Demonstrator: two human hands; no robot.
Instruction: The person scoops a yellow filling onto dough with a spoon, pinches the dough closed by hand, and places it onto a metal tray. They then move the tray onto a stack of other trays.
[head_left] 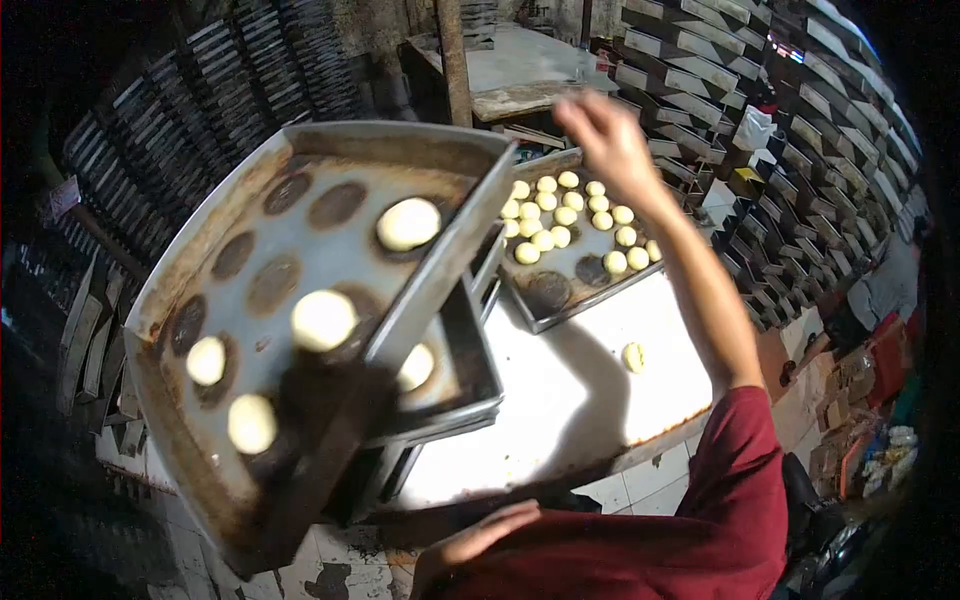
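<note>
Right hand (607, 140) blurred above dough balls (575, 222)

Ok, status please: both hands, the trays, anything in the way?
Right hand raised over far tray of dough balls, blurred. Left hand low by tilted near tray, grip unclear. One loose dough ball on table.

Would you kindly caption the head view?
Right hand raised over a tray of dough balls; left hand low.

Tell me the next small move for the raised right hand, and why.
Probably lower the right hand to the far metal tray of pale round dough balls. The hand hovers empty just above it, while the near tilted metal tray holds only four balls over many bare dark marks.
</note>
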